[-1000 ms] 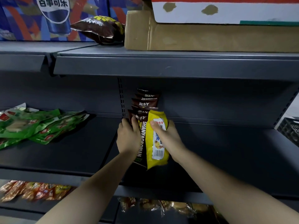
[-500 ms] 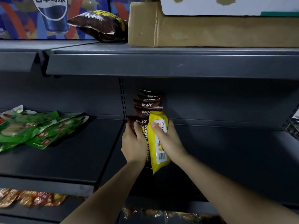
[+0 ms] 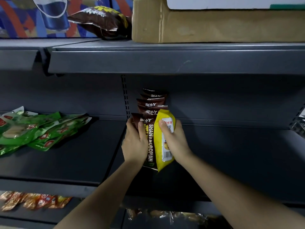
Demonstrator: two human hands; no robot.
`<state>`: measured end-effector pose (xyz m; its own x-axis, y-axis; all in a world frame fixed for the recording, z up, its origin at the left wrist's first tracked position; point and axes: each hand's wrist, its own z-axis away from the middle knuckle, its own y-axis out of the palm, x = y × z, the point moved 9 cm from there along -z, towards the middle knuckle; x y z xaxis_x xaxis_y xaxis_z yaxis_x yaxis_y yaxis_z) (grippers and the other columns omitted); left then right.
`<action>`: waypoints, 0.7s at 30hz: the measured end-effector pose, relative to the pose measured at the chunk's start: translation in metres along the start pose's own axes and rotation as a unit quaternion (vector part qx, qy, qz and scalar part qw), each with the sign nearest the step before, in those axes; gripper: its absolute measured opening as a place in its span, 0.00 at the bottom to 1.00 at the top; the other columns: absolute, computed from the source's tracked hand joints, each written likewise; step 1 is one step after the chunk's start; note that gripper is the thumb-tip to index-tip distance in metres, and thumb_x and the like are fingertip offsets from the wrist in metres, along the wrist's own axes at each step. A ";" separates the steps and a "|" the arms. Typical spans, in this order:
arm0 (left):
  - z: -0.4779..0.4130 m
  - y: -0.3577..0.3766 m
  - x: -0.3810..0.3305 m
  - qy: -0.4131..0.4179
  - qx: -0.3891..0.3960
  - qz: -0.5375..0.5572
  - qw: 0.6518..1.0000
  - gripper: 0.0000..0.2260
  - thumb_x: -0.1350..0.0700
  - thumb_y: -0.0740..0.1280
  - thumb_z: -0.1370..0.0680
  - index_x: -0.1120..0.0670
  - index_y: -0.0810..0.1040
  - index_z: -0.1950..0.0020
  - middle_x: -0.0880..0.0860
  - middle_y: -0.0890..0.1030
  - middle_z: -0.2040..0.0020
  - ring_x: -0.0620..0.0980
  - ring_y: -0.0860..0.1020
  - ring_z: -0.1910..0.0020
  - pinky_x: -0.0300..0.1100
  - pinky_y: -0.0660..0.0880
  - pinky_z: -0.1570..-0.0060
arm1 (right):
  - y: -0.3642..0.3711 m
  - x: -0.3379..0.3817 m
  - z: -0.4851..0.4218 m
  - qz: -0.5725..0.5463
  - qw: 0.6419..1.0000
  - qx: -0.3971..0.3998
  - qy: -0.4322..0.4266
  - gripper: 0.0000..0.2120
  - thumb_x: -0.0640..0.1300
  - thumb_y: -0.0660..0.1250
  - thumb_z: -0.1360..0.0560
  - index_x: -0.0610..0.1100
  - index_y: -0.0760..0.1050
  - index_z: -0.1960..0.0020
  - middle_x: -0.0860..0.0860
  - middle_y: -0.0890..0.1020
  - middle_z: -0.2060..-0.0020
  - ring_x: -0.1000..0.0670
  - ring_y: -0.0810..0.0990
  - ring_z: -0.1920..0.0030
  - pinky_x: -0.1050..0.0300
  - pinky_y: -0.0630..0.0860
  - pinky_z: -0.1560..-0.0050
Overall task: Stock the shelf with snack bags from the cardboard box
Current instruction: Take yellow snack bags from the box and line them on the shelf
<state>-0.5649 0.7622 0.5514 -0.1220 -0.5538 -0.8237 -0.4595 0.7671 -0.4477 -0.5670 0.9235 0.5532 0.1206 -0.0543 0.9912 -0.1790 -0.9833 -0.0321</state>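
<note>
Yellow foil marked the snack bag that stood on end on the middle shelf, its upper corner leaning slightly to the right and its white label with a barcode facing the camera. The right hand was curled round this bag from the right, with the thumb laid across the upper front. Touching it on the left stood a brown bag with white lettering down its face, also upright. The left hand gripped that one, the thumb pressed on its front and the fingers wrapped round its left edge. Behind the pair, a row of brown bags of the same make stood one behind another, reaching back to the shelf's rear wall beside a slotted upright.

Well to the left on the same shelf level lay a loose heap of green packets. On the upper shelf sat the cardboard box, with a white carton on top of it. Just left of the box, a puffed brown and yellow bag lay on its side in front of blue cola packaging. Below, on the lower shelf, orange and red packets lay at the left, and clear-wrapped packets showed dimly between the two forearms.
</note>
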 end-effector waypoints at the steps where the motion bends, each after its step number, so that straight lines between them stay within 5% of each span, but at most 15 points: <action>1: 0.003 -0.005 0.001 0.007 -0.010 -0.004 1.000 0.26 0.40 0.46 0.20 0.52 0.58 0.26 0.54 0.71 0.31 0.56 0.71 0.34 0.52 0.68 0.40 | -0.002 0.000 0.001 -0.008 1.000 -0.009 -0.001 0.13 0.54 0.65 0.23 0.47 0.70 0.45 0.56 0.79 0.59 0.59 0.80 0.62 0.71 0.75 0.70; 5: 0.036 -0.022 -0.025 0.183 -0.088 -0.161 0.966 0.29 0.44 0.52 0.21 0.60 0.58 0.26 0.61 0.64 0.27 0.59 0.63 0.28 0.57 0.61 0.31 | -0.020 0.003 0.001 -0.029 0.998 -0.053 -0.001 0.13 0.54 0.64 0.23 0.47 0.71 0.44 0.57 0.78 0.60 0.60 0.79 0.63 0.70 0.74 0.69; 9: 0.061 0.011 -0.041 0.368 -0.035 -0.294 0.881 0.26 0.47 0.54 0.21 0.56 0.58 0.25 0.61 0.62 0.26 0.60 0.59 0.26 0.62 0.57 0.30 | -0.041 0.005 -0.004 -0.038 0.995 -0.093 -0.007 0.17 0.55 0.65 0.23 0.44 0.71 0.42 0.56 0.78 0.60 0.58 0.79 0.62 0.61 0.76 0.60; 13: 0.048 0.024 -0.039 0.374 -0.026 -0.326 0.868 0.25 0.48 0.55 0.21 0.54 0.59 0.25 0.59 0.61 0.25 0.60 0.58 0.26 0.62 0.58 0.31 | -0.060 0.002 -0.009 -0.045 0.993 -0.113 -0.003 0.19 0.55 0.64 0.23 0.42 0.71 0.42 0.55 0.77 0.62 0.56 0.77 0.63 0.56 0.75 0.57; 21: 0.044 0.030 -0.037 0.364 -0.014 -0.344 0.866 0.25 0.48 0.52 0.20 0.53 0.57 0.24 0.58 0.61 0.25 0.60 0.58 0.26 0.63 0.60 0.31 | -0.070 0.005 -0.007 -0.030 0.995 -0.097 0.007 0.18 0.55 0.63 0.23 0.43 0.72 0.41 0.53 0.79 0.58 0.56 0.80 0.59 0.64 0.76 0.62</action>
<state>-0.5357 0.8201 0.5533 -0.3286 -0.9414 0.0760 -0.6629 0.1726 -0.7285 -0.5610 0.9930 0.5610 0.1242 0.0066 0.9922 -0.3578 -0.9324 0.0510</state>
